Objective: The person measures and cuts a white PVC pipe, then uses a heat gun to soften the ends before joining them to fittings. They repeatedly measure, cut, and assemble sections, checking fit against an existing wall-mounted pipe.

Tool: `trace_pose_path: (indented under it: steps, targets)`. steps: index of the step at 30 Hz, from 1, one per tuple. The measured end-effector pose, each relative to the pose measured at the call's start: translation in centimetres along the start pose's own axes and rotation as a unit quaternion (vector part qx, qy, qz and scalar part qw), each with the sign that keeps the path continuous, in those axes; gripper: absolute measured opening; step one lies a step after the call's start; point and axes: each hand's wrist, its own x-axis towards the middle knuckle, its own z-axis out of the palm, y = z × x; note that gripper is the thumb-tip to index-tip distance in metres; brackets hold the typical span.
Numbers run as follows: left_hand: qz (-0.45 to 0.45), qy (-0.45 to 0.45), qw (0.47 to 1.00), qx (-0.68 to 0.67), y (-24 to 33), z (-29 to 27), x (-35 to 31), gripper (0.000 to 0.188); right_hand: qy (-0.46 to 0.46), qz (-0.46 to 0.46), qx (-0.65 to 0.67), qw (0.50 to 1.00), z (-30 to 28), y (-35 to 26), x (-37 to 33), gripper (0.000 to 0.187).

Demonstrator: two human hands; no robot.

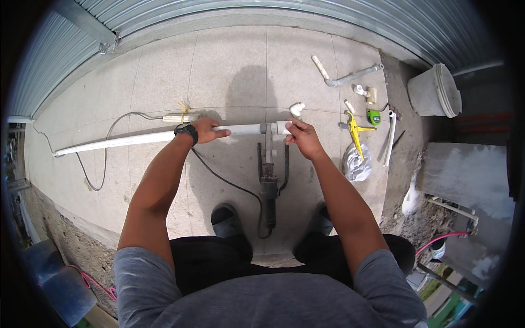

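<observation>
A long white plastic pipe (123,141) runs from the far left toward the middle, just above the floor. My left hand (206,131), with a black watch at the wrist, is closed around it, thumb pointing right. The pipe's right end meets the head of a pipe welding tool (269,188), which stands on the floor with its dark handle between my feet. On the other side of that head, a short white pipe fitting (283,127) is pinched in the fingers of my right hand (305,139). The fitting's inside and its joint with the heating head are hidden.
A white elbow fitting (297,109) lies beyond my right hand. To the right are a grey bent pipe (355,75), a green tape measure (373,117), a yellow pipe cutter (355,134) and a white bucket (432,90). A dark cable (229,177) trails across the tiles.
</observation>
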Motion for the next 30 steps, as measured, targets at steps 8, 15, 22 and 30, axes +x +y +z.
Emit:
trace_pose_path:
  steps: [8, 15, 22, 30]
  targets:
    - [0.0, 0.014, 1.0, 0.002, 0.7, 0.3, 0.1, 0.079, 0.014, -0.019, 0.004, 1.0, -1.0, 0.1, -0.3, 0.04]
    - [-0.027, 0.009, 1.0, -0.008, 1.7, 0.0, -0.7, 0.077, -0.024, -0.026, -0.033, 0.999, -1.8, 0.1, 0.9, 0.039]
    - [-0.012, 0.035, 0.999, -0.003, 1.9, 0.3, -0.9, 0.081, -0.037, 0.027, -0.048, 0.998, -2.3, -0.8, 1.2, 0.041]
    - [0.022, 0.083, 0.995, 0.043, 1.0, 1.7, 0.2, 0.083, -0.056, 0.021, -0.053, 0.997, -2.4, -1.6, 1.6, 0.036]
